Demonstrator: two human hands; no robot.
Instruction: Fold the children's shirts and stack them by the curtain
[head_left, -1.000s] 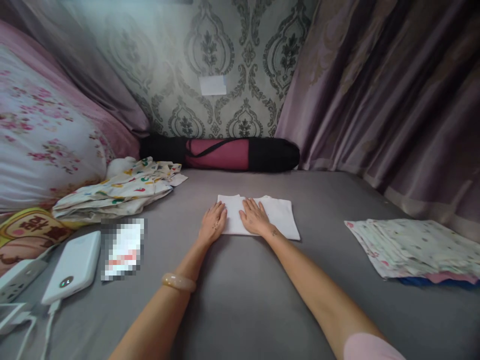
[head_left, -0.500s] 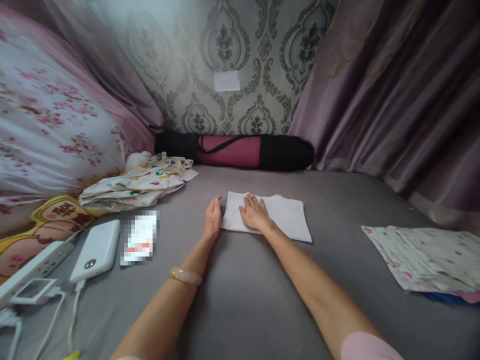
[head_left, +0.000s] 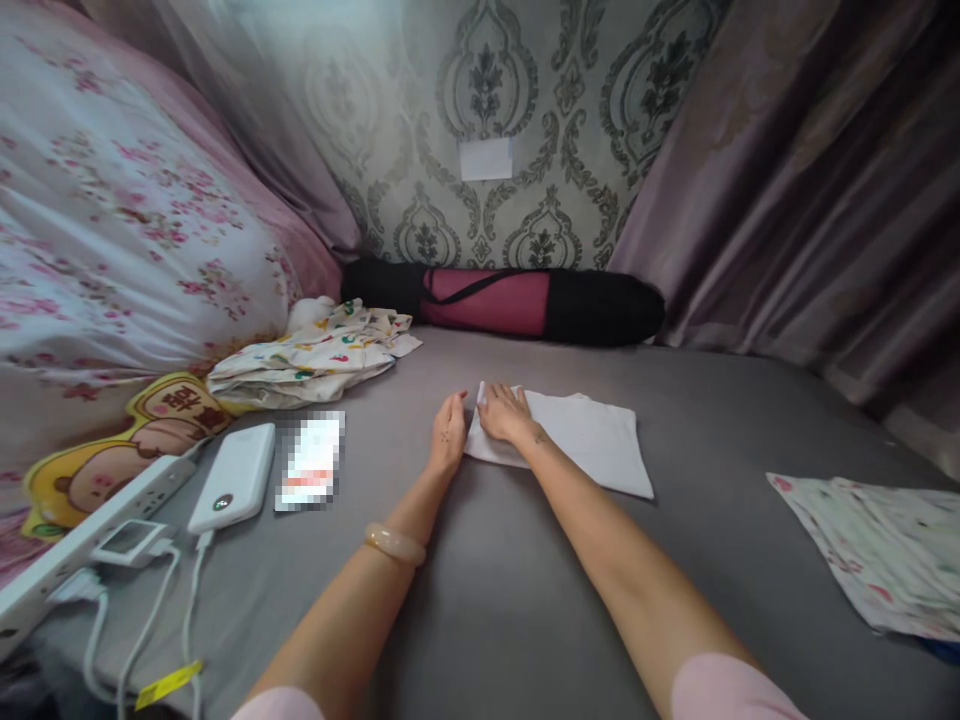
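Observation:
A white folded cloth [head_left: 589, 435] lies flat on the grey bed sheet [head_left: 480, 600] in front of me. My right hand [head_left: 506, 412] rests palm down on its left part, fingers spread. Beside the cloth's left edge, my left hand [head_left: 448, 432] stands on its side with the fingers stretched out, at or touching that edge. Neither hand grips anything. A pale bangle [head_left: 395, 545] circles my left wrist.
To the left lie a power bank [head_left: 234, 475], a blurred-out phone [head_left: 310, 462], a power strip [head_left: 97, 535] with cables, and a crumpled patterned garment [head_left: 307, 360]. Folded patterned cloths [head_left: 892, 550] lie at the right. A black and red roll bag [head_left: 487, 300] lines the wall.
My right hand has slid left across the white cloth towards its left edge. My left hand stays beside that edge. The view has turned slightly left.

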